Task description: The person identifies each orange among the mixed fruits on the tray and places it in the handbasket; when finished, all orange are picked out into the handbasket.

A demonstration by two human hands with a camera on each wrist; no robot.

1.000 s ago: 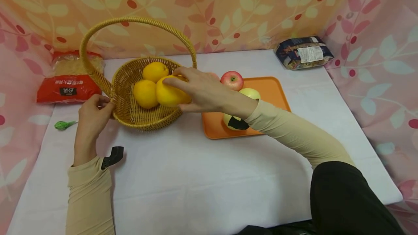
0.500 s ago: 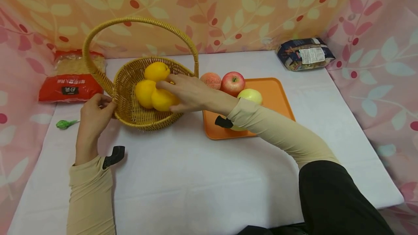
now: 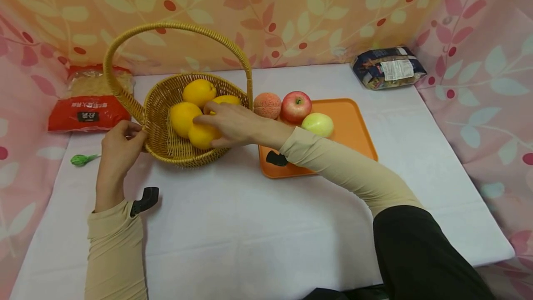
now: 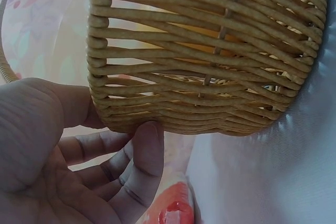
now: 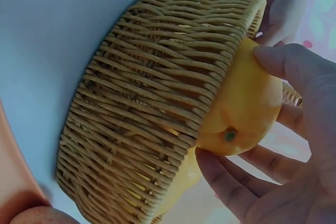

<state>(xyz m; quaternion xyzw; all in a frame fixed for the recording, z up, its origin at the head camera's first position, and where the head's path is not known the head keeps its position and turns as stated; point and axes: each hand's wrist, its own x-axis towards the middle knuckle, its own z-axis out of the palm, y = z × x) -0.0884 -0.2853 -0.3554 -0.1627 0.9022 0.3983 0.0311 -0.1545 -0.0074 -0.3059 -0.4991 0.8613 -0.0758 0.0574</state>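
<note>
A woven wicker basket (image 3: pixel 189 156) with a tall arched handle stands at the left of the table, several oranges (image 3: pixel 199 92) inside. My left hand (image 3: pixel 120 152) pinches its left rim; in the left wrist view the thumb and a fingertip (image 4: pixel 148 148) lie on either side of the weave. My right hand (image 3: pixel 235 124) reaches over the right rim and holds an orange (image 5: pixel 244 103) by its sides, down among the others. That orange's green stem end faces the right wrist camera. Part of it is hidden by the fingers in the head view.
Right of the basket, an orange tray (image 3: pixel 354 128) bears a red apple (image 3: pixel 296 106), a rough peach-coloured fruit (image 3: pixel 267 105) and a pale green fruit (image 3: pixel 318 125). A red bag (image 3: pixel 89 112) and small green item (image 3: pixel 83 159) lie left; a dark packet (image 3: pixel 388 68) lies back right.
My right hand has moved left and down with the orange, lowering it into the basket beside the others. Another orange now shows behind the hand. My left hand stays at the rim.
</note>
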